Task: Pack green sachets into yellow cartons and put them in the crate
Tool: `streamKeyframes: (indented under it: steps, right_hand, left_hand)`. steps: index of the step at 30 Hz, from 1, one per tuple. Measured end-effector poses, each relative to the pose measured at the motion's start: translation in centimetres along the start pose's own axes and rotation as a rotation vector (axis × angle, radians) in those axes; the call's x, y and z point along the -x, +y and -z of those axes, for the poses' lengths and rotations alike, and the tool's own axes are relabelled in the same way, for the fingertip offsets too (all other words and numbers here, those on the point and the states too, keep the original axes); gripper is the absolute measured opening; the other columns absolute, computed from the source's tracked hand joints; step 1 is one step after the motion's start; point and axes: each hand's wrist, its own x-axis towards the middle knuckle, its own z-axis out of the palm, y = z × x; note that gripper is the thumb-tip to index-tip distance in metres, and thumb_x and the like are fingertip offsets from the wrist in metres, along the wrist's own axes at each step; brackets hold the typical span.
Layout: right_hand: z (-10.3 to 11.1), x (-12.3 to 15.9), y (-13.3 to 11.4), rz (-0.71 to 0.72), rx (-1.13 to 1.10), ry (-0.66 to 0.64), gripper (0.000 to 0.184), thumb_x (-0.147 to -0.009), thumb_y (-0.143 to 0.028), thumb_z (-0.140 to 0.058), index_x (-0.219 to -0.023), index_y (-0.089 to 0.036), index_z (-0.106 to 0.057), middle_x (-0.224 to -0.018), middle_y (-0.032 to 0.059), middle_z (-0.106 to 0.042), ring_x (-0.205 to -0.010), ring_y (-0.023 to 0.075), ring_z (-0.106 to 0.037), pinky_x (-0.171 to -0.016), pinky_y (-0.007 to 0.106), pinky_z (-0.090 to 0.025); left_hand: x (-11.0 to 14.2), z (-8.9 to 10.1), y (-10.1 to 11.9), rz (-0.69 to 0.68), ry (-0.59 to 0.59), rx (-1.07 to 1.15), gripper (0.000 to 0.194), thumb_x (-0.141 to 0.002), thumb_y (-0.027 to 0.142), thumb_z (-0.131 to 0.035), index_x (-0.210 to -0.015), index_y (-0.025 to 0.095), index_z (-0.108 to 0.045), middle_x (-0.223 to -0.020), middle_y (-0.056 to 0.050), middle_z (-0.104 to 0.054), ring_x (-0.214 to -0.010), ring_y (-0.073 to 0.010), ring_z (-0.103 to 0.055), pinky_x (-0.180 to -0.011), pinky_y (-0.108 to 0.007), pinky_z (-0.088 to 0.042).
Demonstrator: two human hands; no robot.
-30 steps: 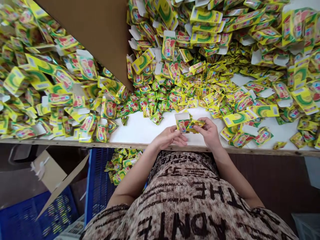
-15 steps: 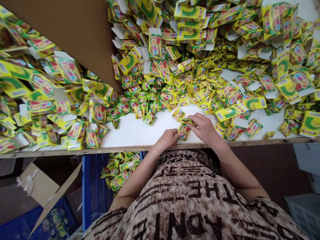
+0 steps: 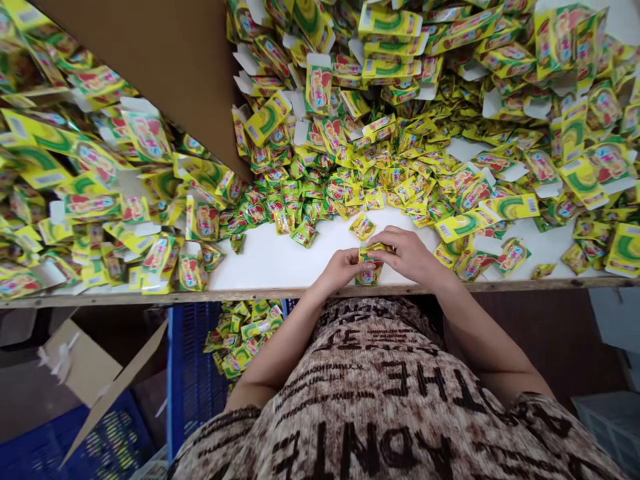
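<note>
Close to the table's front edge, my left hand (image 3: pixel 345 268) is closed on the side of a small yellow-and-green printed box (image 3: pixel 369 277), its thumb across the front. My right hand (image 3: pixel 407 253) pinches a small yellow-green sachet (image 3: pixel 375 248) at the top end of that box, touching it. Fingers cover much of both, so I cannot tell how far the sachet is inside. A single loose sachet (image 3: pixel 363 227) lies flat on the white tabletop (image 3: pixel 265 263) just beyond my hands. Behind it spreads a heap of similar sachets (image 3: pixel 345 190).
Open-flapped printed boxes (image 3: pixel 320 83) are piled at the back, with more boxes (image 3: pixel 145 133) on the left. A brown cardboard panel (image 3: pixel 150 60) slants between the piles. Below the edge stand a blue crate (image 3: pixel 193 373) beside several packets (image 3: pixel 247 337) and an opened carton (image 3: pixel 83 360).
My right hand has brought the sachet down against the top of the box. My left hand has stayed on the box. The whole view has shifted slightly.
</note>
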Motion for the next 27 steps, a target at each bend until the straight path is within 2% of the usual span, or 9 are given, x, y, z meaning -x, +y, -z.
streamKeyframes:
  steps: [2,6,9,12,14,17,21,25,27]
  right_hand:
    - [0.0,-0.3,-0.6,-0.003,0.089,-0.025,0.013,-0.088,-0.018,-0.060,-0.095,-0.016,-0.071,-0.088,0.0060,-0.062,-0.079,0.0170,-0.059,-0.073,0.028,-0.042]
    - [0.5,-1.0,-2.4,0.056,0.367,-0.266,0.013,-0.088,-0.013,-0.057,-0.083,-0.014,-0.070,-0.084,0.0090,-0.060,-0.075,0.0188,-0.057,-0.065,0.029,-0.039]
    - [0.9,-1.4,-2.9,0.113,0.437,-0.353,0.013,-0.084,-0.009,-0.059,-0.088,-0.015,-0.070,-0.089,0.0111,-0.064,-0.078,0.0205,-0.058,-0.065,0.029,-0.039]
    - [1.3,-1.5,-2.1,0.085,0.305,-0.269,0.022,-0.083,-0.010,-0.062,-0.102,-0.019,-0.067,-0.091,0.0072,-0.067,-0.080,0.0196,-0.059,-0.068,0.029,-0.041]
    - [1.4,-1.6,-1.4,0.085,0.222,-0.181,0.018,-0.084,-0.013,-0.062,-0.100,-0.020,-0.068,-0.085,0.0045,-0.066,-0.079,0.0189,-0.059,-0.070,0.029,-0.042]
    - [1.1,-1.5,-0.6,0.201,0.196,-0.082,0.011,-0.086,-0.016,-0.063,-0.084,-0.020,-0.073,-0.088,0.0069,-0.065,-0.089,0.0219,-0.056,-0.079,0.035,-0.045]
    - [0.3,-0.9,-0.2,0.331,0.164,-0.024,0.011,-0.088,-0.023,-0.064,-0.087,-0.023,-0.075,-0.107,0.0092,-0.064,-0.102,0.0244,-0.052,-0.087,0.042,-0.046]
    - [-0.8,-0.2,0.5,0.273,0.124,0.070,0.014,-0.090,-0.025,-0.062,-0.093,-0.024,-0.075,-0.107,0.0084,-0.066,-0.104,0.0239,-0.052,-0.092,0.044,-0.046]
    - [-1.3,0.1,1.0,0.240,0.133,0.013,0.014,-0.090,-0.026,-0.062,-0.088,-0.024,-0.076,-0.111,0.0086,-0.065,-0.108,0.0250,-0.051,-0.094,0.046,-0.045]
  left_hand:
    - [0.3,-0.2,-0.3,-0.010,0.033,0.065,0.042,-0.068,0.043,-0.079,-0.094,0.012,-0.069,-0.086,-0.004,-0.072,-0.083,-0.0185,-0.063,-0.083,-0.031,-0.049]
    - [1.0,-0.6,-0.2,-0.028,0.044,0.042,0.037,-0.072,0.043,-0.076,-0.092,0.013,-0.069,-0.085,-0.002,-0.071,-0.081,-0.0167,-0.062,-0.080,-0.028,-0.048]
    - [1.4,-0.8,-0.2,-0.049,0.078,0.043,0.039,-0.072,0.045,-0.076,-0.094,0.014,-0.067,-0.089,-0.003,-0.071,-0.084,-0.0175,-0.062,-0.081,-0.028,-0.049]
    - [1.7,-0.8,-0.3,-0.043,0.057,0.103,0.042,-0.074,0.045,-0.074,-0.102,0.014,-0.067,-0.098,-0.005,-0.072,-0.093,-0.0202,-0.063,-0.088,-0.031,-0.048]
    - [1.8,-0.6,-0.4,-0.045,0.016,0.119,0.042,-0.076,0.043,-0.073,-0.106,0.014,-0.067,-0.103,-0.006,-0.072,-0.097,-0.0212,-0.063,-0.092,-0.032,-0.047]
    - [1.8,-0.5,-0.5,-0.069,0.008,0.108,0.040,-0.077,0.040,-0.073,-0.107,0.014,-0.067,-0.105,-0.006,-0.071,-0.098,-0.0206,-0.062,-0.093,-0.032,-0.046]
    - [1.7,-0.7,-0.6,-0.071,0.048,0.119,0.039,-0.076,0.040,-0.074,-0.105,0.015,-0.067,-0.101,-0.005,-0.071,-0.093,-0.0189,-0.062,-0.090,-0.030,-0.047]
    - [1.7,-0.8,-0.8,-0.082,0.040,0.125,0.038,-0.078,0.039,-0.073,-0.106,0.014,-0.066,-0.101,-0.004,-0.071,-0.093,-0.0179,-0.061,-0.090,-0.030,-0.047]
    - [1.8,-0.8,-0.7,-0.094,0.054,0.082,0.038,-0.078,0.040,-0.072,-0.105,0.014,-0.067,-0.101,-0.004,-0.071,-0.094,-0.0182,-0.061,-0.091,-0.030,-0.046]
